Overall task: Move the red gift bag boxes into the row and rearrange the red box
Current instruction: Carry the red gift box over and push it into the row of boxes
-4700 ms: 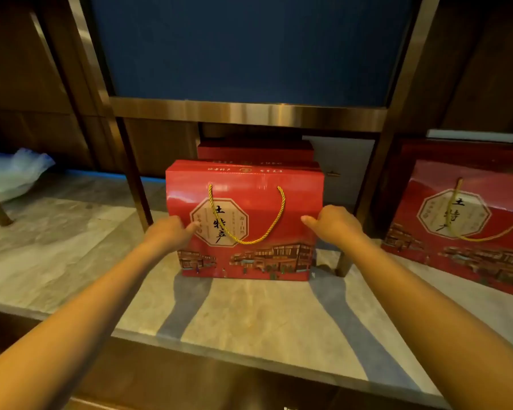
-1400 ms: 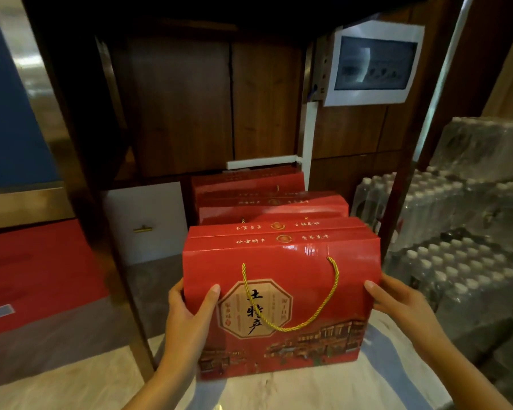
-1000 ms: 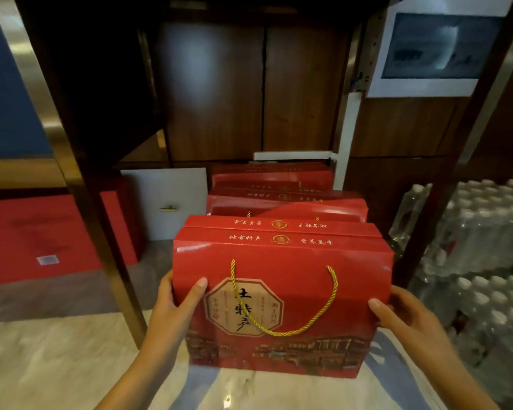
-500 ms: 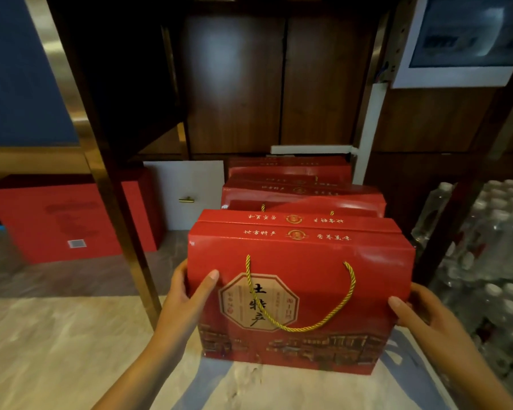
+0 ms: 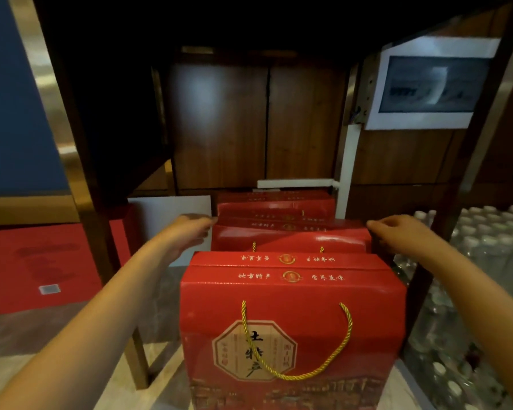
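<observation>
Nearest red gift bag box [image 5: 290, 324] standing upright at the front of the row, gold rope handle [image 5: 296, 341] hanging on its face, untouched by either hand. Just behind it, second box [image 5: 290, 239], slightly crooked, perhaps the one to straighten. Left hand [image 5: 187, 232] reaching to its left top corner, fingers extended and loose, fingertips at the edge; right hand [image 5: 403, 233] at its right top corner, fingers curled over the edge. No firm grip visible on either side; contact hard to confirm because of blur. Both hands placed at opposite ends, probably to square the box with the others. More boxes [image 5: 276, 202] behind, under the dark shelf. Flat red box [image 5: 39, 264] to the left, packed water bottles [image 5: 480, 261] to the right.
</observation>
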`<state>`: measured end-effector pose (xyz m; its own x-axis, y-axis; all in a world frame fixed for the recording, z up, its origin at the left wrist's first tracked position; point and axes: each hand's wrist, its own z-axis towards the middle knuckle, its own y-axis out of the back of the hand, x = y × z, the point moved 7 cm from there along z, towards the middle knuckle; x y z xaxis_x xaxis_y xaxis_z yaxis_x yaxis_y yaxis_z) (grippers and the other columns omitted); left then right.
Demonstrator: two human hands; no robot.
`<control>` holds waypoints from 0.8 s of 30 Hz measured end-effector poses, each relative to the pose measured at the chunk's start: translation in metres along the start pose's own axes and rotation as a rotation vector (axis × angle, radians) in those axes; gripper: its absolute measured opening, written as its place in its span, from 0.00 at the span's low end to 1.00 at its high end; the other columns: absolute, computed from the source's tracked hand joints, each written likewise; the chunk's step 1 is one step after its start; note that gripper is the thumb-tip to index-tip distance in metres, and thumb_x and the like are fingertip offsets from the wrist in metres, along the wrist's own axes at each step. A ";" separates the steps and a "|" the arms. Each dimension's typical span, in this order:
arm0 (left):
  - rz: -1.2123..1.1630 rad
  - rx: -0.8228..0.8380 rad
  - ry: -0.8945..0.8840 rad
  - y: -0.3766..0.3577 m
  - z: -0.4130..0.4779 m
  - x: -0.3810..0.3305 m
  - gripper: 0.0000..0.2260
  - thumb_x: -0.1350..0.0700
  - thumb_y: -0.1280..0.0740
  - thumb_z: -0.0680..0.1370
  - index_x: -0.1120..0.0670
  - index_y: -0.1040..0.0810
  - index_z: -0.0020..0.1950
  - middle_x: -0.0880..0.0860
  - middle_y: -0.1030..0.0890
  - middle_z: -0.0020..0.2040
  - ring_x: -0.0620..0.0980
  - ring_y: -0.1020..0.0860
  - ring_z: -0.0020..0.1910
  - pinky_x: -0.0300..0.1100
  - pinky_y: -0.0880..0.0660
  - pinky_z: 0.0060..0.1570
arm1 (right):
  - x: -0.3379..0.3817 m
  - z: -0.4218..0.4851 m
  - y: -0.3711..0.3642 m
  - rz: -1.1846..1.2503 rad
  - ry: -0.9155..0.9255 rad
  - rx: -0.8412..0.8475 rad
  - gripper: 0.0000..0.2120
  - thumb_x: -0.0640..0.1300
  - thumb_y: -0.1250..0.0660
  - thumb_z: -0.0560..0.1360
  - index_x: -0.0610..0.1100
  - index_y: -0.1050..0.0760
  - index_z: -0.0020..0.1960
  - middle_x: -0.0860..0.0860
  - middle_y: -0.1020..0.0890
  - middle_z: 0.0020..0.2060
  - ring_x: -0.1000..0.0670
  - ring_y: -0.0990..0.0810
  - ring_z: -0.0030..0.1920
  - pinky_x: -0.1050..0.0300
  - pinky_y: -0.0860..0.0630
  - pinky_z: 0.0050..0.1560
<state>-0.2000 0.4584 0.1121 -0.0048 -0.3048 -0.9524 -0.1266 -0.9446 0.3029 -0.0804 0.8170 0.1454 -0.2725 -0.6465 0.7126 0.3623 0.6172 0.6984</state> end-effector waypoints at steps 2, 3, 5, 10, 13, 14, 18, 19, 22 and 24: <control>0.037 0.059 0.083 -0.011 0.011 0.004 0.17 0.51 0.34 0.75 0.59 0.23 0.61 0.57 0.19 0.54 0.53 0.21 0.52 0.47 0.23 0.54 | -0.004 0.015 -0.012 -0.097 -0.093 0.072 0.22 0.51 0.40 0.77 0.32 0.22 0.55 0.37 0.18 0.44 0.43 0.21 0.40 0.49 0.22 0.45; 0.031 0.075 0.105 -0.014 0.013 0.004 0.17 0.51 0.33 0.75 0.59 0.23 0.60 0.56 0.18 0.51 0.52 0.20 0.48 0.46 0.22 0.49 | -0.007 0.021 -0.018 -0.088 -0.130 0.108 0.21 0.51 0.40 0.77 0.32 0.23 0.53 0.39 0.20 0.39 0.46 0.23 0.35 0.54 0.24 0.36; 0.011 0.067 0.111 -0.017 0.019 0.002 0.15 0.52 0.33 0.76 0.60 0.24 0.58 0.55 0.19 0.46 0.51 0.21 0.44 0.43 0.23 0.44 | -0.010 0.029 -0.025 -0.050 -0.168 0.121 0.18 0.50 0.39 0.77 0.34 0.24 0.49 0.43 0.23 0.33 0.48 0.25 0.32 0.58 0.31 0.28; -0.074 -0.012 0.127 -0.014 0.024 0.005 0.02 0.61 0.33 0.75 0.58 0.23 0.45 0.57 0.20 0.45 0.50 0.22 0.41 0.45 0.24 0.48 | -0.011 0.044 -0.030 0.014 -0.122 0.092 0.15 0.48 0.37 0.76 0.37 0.26 0.38 0.44 0.24 0.29 0.48 0.24 0.29 0.58 0.28 0.29; -0.122 -0.039 0.134 -0.009 0.020 0.007 0.01 0.62 0.32 0.74 0.58 0.23 0.43 0.56 0.20 0.42 0.50 0.22 0.40 0.41 0.25 0.39 | -0.009 0.045 -0.032 0.057 -0.109 0.135 0.14 0.46 0.37 0.76 0.36 0.25 0.39 0.43 0.24 0.29 0.49 0.24 0.29 0.61 0.27 0.24; -0.132 -0.048 0.129 -0.008 0.017 0.007 0.01 0.62 0.32 0.74 0.58 0.23 0.42 0.56 0.20 0.41 0.50 0.22 0.39 0.41 0.26 0.37 | -0.008 0.046 -0.034 0.076 -0.102 0.149 0.14 0.46 0.37 0.76 0.35 0.25 0.40 0.43 0.23 0.29 0.49 0.23 0.29 0.62 0.26 0.22; -0.175 -0.085 0.137 0.000 0.010 0.013 0.03 0.63 0.32 0.73 0.58 0.23 0.40 0.55 0.21 0.37 0.49 0.23 0.36 0.40 0.25 0.33 | -0.006 0.050 -0.039 0.101 -0.085 0.198 0.18 0.48 0.36 0.76 0.31 0.24 0.51 0.42 0.22 0.31 0.48 0.22 0.31 0.62 0.26 0.25; -0.186 -0.086 0.141 0.002 0.009 0.015 0.03 0.63 0.31 0.73 0.58 0.23 0.39 0.55 0.22 0.36 0.50 0.24 0.35 0.40 0.24 0.33 | -0.006 0.051 -0.040 0.106 -0.079 0.204 0.19 0.48 0.36 0.76 0.30 0.24 0.52 0.42 0.22 0.33 0.48 0.21 0.32 0.62 0.25 0.25; -0.183 -0.091 0.161 0.004 0.005 0.023 0.03 0.62 0.30 0.72 0.59 0.23 0.39 0.57 0.23 0.37 0.52 0.25 0.35 0.42 0.26 0.37 | -0.005 0.052 -0.041 0.125 -0.059 0.210 0.21 0.49 0.35 0.75 0.30 0.24 0.55 0.37 0.20 0.39 0.46 0.20 0.34 0.60 0.22 0.30; -0.176 -0.099 0.173 0.002 0.001 0.025 0.03 0.61 0.31 0.72 0.59 0.23 0.40 0.57 0.23 0.36 0.53 0.25 0.34 0.42 0.25 0.35 | -0.006 0.051 -0.039 0.134 -0.049 0.205 0.21 0.48 0.35 0.75 0.30 0.24 0.55 0.33 0.18 0.46 0.44 0.20 0.37 0.58 0.22 0.32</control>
<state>-0.2015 0.4486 0.0887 0.1792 -0.1434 -0.9733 -0.0124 -0.9896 0.1435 -0.1383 0.8196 0.1178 -0.2792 -0.5333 0.7985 0.2112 0.7771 0.5929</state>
